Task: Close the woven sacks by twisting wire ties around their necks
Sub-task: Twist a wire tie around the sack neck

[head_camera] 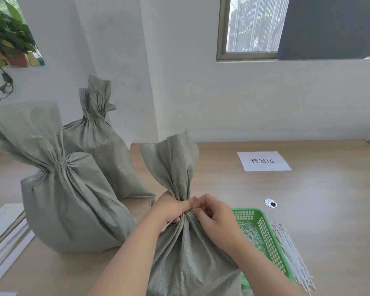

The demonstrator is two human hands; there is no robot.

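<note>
Three sacks on a wood table, white wall and window behind, left hand squeezing the front sack by its neck, right hand pinching a tie beside it

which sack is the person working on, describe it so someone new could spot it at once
On the wooden table, find the green basket; the nearest sack stands beside it on the left. Unlike the big sack and the far sack further left, it has both hands at its neck: the left hand grips the gathered fabric, and the right hand pinches it with its fingers.
</note>
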